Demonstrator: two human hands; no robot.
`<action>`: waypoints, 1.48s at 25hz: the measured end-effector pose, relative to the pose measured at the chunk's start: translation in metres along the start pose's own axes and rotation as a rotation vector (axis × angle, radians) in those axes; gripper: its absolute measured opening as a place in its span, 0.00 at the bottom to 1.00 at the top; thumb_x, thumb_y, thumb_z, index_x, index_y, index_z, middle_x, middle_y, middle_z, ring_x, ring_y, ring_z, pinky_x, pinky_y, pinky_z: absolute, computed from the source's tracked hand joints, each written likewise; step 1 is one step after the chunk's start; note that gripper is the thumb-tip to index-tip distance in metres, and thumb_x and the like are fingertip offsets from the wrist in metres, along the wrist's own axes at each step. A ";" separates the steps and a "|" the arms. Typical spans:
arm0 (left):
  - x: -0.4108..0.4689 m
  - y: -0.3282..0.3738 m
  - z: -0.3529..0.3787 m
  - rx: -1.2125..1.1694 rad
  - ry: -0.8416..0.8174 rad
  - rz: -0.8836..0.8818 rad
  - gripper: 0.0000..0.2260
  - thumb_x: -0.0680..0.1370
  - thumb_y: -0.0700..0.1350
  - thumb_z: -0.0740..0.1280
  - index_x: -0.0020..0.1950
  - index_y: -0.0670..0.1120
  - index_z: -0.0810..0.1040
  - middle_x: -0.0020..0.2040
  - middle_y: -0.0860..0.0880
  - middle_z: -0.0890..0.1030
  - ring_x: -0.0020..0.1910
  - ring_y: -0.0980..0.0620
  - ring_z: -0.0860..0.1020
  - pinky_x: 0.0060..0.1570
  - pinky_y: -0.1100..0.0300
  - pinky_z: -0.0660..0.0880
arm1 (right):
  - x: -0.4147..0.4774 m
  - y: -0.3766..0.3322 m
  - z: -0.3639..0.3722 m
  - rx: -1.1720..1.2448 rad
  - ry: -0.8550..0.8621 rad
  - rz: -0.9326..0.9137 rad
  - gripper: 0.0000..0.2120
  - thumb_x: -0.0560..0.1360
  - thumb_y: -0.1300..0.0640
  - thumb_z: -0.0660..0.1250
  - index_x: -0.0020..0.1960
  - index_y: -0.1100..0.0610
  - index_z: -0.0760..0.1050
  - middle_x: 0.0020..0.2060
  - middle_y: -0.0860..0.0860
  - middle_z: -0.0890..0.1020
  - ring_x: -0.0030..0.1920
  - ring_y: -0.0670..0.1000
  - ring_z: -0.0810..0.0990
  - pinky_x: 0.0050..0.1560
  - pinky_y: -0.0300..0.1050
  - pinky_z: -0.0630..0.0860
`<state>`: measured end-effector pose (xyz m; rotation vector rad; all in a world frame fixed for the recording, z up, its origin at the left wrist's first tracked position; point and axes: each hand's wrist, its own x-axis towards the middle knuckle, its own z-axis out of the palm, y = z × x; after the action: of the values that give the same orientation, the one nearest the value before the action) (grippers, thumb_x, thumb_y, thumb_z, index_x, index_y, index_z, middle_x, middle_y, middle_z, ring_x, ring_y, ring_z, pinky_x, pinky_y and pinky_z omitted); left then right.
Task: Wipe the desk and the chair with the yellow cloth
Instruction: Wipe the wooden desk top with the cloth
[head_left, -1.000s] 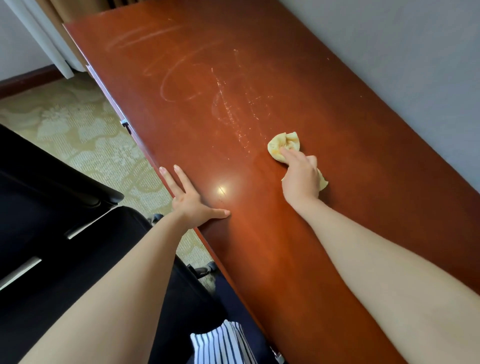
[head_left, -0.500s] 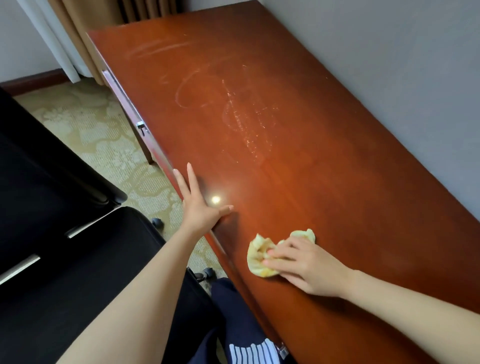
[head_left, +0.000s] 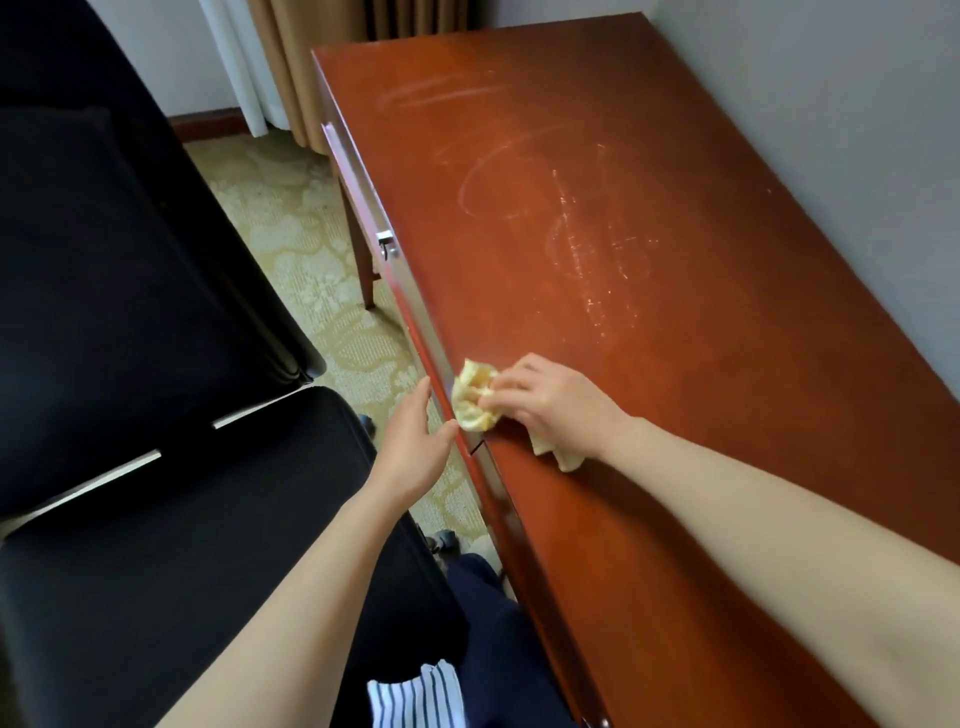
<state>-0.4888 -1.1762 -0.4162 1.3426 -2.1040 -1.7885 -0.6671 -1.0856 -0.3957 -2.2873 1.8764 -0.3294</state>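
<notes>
The left hand (head_left: 415, 441) is open, fingers straight, holding nothing, just beside the desk's (head_left: 675, 374) front edge. The right hand (head_left: 550, 405) curls its fingers over the crumpled yellow cloth (head_left: 472, 397), pressing it on the desktop at that edge. A black padded chair (head_left: 130, 322) fills the left, close against the person's legs. A patterned beige carpet (head_left: 311, 249) lies between chair and desk. A small metal knob (head_left: 385, 245) sits on the drawer front. The glossy red-brown wood carries pale curved smears. A plain grey wall (head_left: 831, 104) borders its right side.
</notes>
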 end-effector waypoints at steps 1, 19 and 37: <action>-0.002 0.000 -0.002 0.003 -0.003 0.005 0.28 0.80 0.43 0.62 0.78 0.48 0.54 0.76 0.49 0.60 0.74 0.49 0.61 0.72 0.47 0.61 | 0.017 0.003 0.002 0.019 0.031 0.066 0.09 0.71 0.65 0.71 0.51 0.60 0.82 0.48 0.56 0.83 0.46 0.58 0.79 0.43 0.50 0.79; 0.023 0.030 0.007 0.061 0.133 -0.042 0.40 0.77 0.42 0.67 0.78 0.42 0.41 0.79 0.45 0.43 0.77 0.50 0.44 0.75 0.53 0.45 | -0.076 -0.034 0.013 0.174 -0.015 0.132 0.11 0.71 0.65 0.70 0.53 0.59 0.80 0.46 0.50 0.82 0.43 0.51 0.76 0.43 0.46 0.77; 0.065 0.055 0.067 -0.032 0.152 -0.547 0.53 0.72 0.62 0.68 0.75 0.47 0.29 0.78 0.48 0.40 0.75 0.40 0.52 0.70 0.43 0.55 | -0.024 0.120 -0.019 0.079 0.316 0.610 0.14 0.74 0.68 0.66 0.55 0.56 0.81 0.48 0.55 0.79 0.50 0.57 0.76 0.52 0.50 0.76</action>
<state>-0.5969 -1.1701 -0.4219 2.1216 -1.7300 -1.7902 -0.7904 -1.0855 -0.4107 -1.5676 2.5340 -0.6785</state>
